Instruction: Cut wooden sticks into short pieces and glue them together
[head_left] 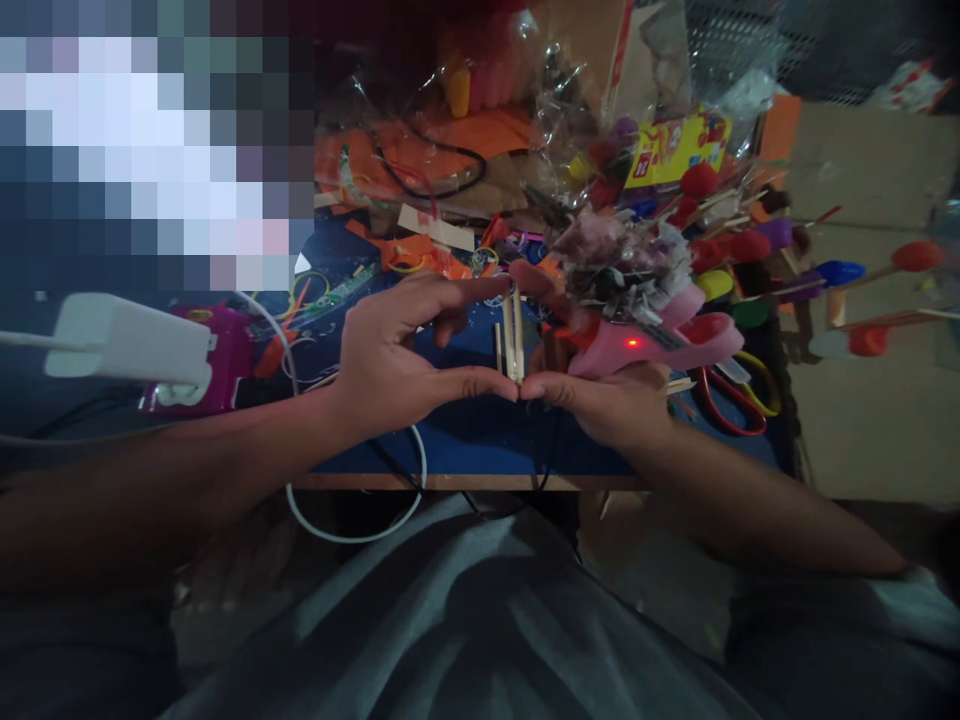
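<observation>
Short pale wooden sticks (513,335) stand close together between my two hands, over the blue tabletop. My left hand (416,350) pinches them from the left, thumb at their lower end and index finger at their upper end. From the right, my right hand (592,385) meets them the same way, its thumb tip next to the left thumb. A pink glue gun (652,345) with a lit red light lies over my right hand and hides part of its fingers. Behind it is a bundle of crinkled grey and pinkish material (626,265).
A white charger plug (127,340) and a magenta box (225,350) are at the left, with a looping white cable (424,470). Scissors with red and yellow handles (731,405), coloured balls on sticks (919,256), orange scraps (420,250) and cardboard (870,400) lie around.
</observation>
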